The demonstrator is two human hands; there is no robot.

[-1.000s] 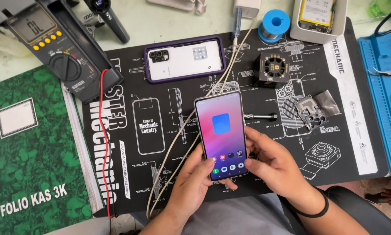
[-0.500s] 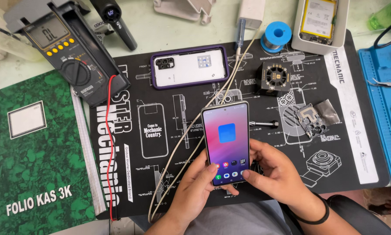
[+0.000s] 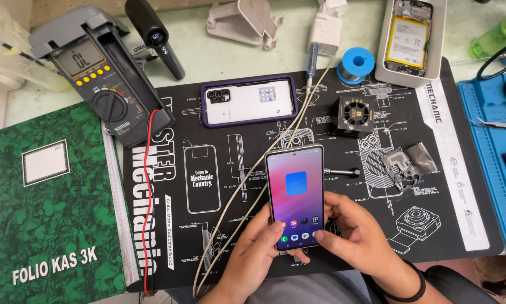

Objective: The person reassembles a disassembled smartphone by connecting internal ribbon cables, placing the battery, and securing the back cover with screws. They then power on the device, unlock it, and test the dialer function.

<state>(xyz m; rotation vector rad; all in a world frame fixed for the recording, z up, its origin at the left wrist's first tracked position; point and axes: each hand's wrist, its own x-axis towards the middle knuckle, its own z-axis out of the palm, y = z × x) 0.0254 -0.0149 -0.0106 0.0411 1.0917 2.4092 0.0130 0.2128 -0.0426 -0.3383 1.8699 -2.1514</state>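
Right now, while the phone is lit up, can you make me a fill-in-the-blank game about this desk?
1. Both hands, the left hand and the right hand, hold a phone whose screen is switched ____.
2. The big book on the left has a ____ cover.
3. The red wire runs up to the ____ with yellow buttons.
4. The white phone lying on the black mat sits in a ____ case.

Missing words: on; green; multimeter; purple

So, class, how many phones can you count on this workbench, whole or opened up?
3: a lit phone held in both hands, a white phone in a purple case lying face down on the mat, and an opened phone top right. Others may be hidden.
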